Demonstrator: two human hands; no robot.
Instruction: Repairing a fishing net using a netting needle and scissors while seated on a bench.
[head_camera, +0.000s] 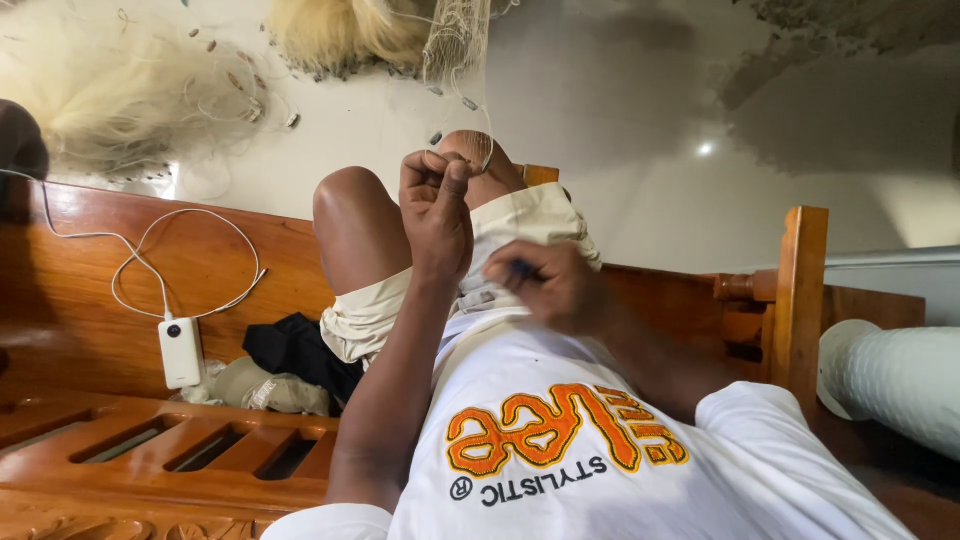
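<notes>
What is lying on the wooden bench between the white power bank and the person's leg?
In the head view, between the white power bank and the leg lie a black cloth and a crumpled olive cap on the wooden bench.

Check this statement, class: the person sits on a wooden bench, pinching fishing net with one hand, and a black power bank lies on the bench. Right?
Wrong in one respect: the power bank is white, not black, as the head view shows. The left hand does pinch the net, and the bench is wooden.

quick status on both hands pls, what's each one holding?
Left hand: closed, fingertips pinching a strand of the pale fishing net above the knee.
Right hand: closed around a small dark blue tool, mostly hidden; its kind cannot be told.
</notes>
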